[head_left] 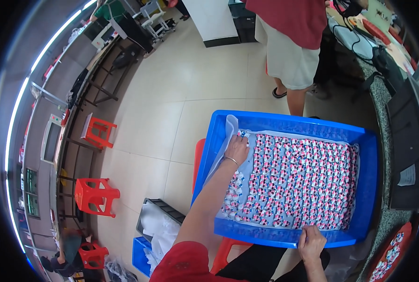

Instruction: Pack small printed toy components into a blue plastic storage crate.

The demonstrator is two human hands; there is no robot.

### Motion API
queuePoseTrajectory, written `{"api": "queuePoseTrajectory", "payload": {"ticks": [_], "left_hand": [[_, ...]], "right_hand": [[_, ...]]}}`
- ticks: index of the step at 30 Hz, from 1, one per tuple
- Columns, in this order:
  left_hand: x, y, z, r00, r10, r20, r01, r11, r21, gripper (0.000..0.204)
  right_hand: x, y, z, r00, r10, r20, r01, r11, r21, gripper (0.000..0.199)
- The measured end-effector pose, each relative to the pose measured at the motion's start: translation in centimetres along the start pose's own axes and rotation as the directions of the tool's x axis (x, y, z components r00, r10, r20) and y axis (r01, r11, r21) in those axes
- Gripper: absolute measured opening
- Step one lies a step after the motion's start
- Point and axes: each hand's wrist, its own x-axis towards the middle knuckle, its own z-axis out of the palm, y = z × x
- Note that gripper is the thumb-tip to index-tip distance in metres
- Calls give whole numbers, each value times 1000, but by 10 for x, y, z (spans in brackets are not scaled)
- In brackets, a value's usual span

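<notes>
Head view: left hand [237,148] lies flat, fingers apart, on wrapped candies [298,183] near the blue crate [369,178]'s far-left corner; right hand [311,242] seems clamped on its near rim. Tugging that rim could tilt the crate off the red stool [199,155], spilling rows

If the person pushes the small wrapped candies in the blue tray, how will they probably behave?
The wrapped candies look small and light, so they would probably slide and scatter out of their rows. The plastic liner under them looks thin and floppy, so it may wrinkle near the left hand.
</notes>
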Motion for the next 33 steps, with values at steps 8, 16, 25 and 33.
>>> {"api": "queuePoseTrajectory", "payload": {"ticks": [8, 16, 25, 33], "left_hand": [[2, -10, 12, 980, 128, -149, -141, 987, -81, 20], [1, -26, -13, 954, -23, -298, -49, 971, -234, 18], [-19, -23, -50, 899, -193, 393, 213, 977, -8, 40], [-109, 12, -80, 687, -238, 686, 122, 969, 215, 93]], "right_hand": [[3, 0, 0, 999, 14, 46, -15, 1000, 14, 6], [9, -1, -3, 998, 6, 65, -9, 999, 41, 9], [93, -89, 68, 848, -154, 507, -154, 844, 514, 52], [153, -141, 185, 833, -336, 440, 329, 940, 96, 86]]}}
